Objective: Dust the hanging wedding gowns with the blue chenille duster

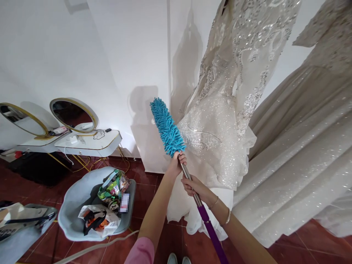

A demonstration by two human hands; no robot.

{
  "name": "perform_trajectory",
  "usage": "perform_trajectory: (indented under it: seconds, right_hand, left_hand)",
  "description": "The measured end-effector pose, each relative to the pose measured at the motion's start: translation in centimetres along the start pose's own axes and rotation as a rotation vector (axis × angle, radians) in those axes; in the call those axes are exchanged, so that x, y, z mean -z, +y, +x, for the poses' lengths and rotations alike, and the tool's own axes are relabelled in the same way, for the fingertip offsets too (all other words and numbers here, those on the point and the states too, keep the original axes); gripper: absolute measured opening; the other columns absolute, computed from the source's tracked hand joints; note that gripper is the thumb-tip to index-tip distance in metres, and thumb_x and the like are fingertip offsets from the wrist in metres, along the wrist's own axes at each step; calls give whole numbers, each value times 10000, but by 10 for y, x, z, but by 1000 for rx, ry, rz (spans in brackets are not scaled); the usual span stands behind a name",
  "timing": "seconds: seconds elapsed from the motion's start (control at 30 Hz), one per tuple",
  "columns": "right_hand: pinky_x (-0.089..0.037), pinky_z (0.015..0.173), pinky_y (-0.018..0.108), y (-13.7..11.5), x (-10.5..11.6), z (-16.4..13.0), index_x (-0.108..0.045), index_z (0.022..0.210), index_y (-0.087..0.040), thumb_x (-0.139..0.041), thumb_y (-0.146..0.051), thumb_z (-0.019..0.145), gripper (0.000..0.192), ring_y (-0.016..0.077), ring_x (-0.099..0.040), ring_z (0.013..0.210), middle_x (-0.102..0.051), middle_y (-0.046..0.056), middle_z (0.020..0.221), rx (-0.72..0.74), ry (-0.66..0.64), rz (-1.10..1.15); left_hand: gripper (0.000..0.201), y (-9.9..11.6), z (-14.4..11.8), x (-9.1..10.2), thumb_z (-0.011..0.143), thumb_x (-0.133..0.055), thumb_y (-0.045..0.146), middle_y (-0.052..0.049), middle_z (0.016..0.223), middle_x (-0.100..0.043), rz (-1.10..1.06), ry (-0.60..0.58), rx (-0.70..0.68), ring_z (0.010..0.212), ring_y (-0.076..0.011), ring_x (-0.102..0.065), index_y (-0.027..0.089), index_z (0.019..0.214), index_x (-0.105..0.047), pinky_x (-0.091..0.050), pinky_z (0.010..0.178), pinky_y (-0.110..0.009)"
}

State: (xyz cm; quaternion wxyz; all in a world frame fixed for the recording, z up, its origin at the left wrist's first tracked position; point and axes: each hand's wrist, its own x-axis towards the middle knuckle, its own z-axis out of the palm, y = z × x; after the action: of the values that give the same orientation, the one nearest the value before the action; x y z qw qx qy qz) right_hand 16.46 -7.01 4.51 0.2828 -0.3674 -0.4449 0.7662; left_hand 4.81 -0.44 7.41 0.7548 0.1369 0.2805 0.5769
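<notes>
Left hand (176,162) grips metal pole (186,171) of blue chenille duster (167,128), near top; right hand (197,187) grips lower. Sequined gown (214,121) just beside.

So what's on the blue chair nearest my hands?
The blue chair holds a green patterned bag and a white bag that shows some black and orange. The part of the chair beneath them, and anything deeper inside the bags, is covered.

On the dark-red tiled floor (145,192) before me: a white, gold-legged vanity table (111,142) bearing an oval gold-framed mirror (73,115); a pale-blue scalloped chair (70,206) bearing a green patterned bag (113,186) and a white, black-strapped bag (109,223).
</notes>
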Motion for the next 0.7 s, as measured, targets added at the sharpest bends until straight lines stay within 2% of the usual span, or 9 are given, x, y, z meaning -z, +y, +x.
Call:
perform_trajectory:
  seconds: [0.1,0.23,0.33,0.47,0.7]
  right_hand:
    - [-187,349,174,6,3,3,-373,733,-263,-731,-368,673,378,16,-235,315,-400,-170,427,9,35,-25]
    - [-188,354,172,34,10,13,-384,741,-260,-691,-291,698,311,22,-245,316,-409,-163,418,-81,93,-19]
    - [-158,364,167,62,15,18,-391,744,-253,-654,-235,739,264,22,-256,318,-414,-153,427,-167,117,1]
    - [-151,370,162,97,24,17,-386,724,-245,-631,-210,781,253,16,-248,322,-398,-145,441,-254,128,18]
    - [-172,362,143,140,37,5,-379,686,-239,-617,-187,834,285,13,-237,325,-380,-135,449,-366,166,60]
  left_hand:
    - [214,-4,4,7,764,-592,164,132,523,-218,-14,3,12,394,-37,-212,214,674,-404,-268,429,-153]
    - [235,-21,10,39,771,-612,160,134,528,-214,-75,45,37,388,-29,-223,211,674,-404,-259,426,-149]
    - [251,-43,14,72,805,-612,153,130,533,-226,-155,94,59,387,-31,-237,214,690,-398,-269,426,-144]
    - [285,-79,17,109,853,-625,180,123,530,-242,-223,240,125,380,-34,-246,222,700,-388,-270,414,-138]
    - [330,-127,12,146,826,-663,168,114,540,-269,-236,346,218,387,-37,-287,228,696,-365,-293,420,-140]
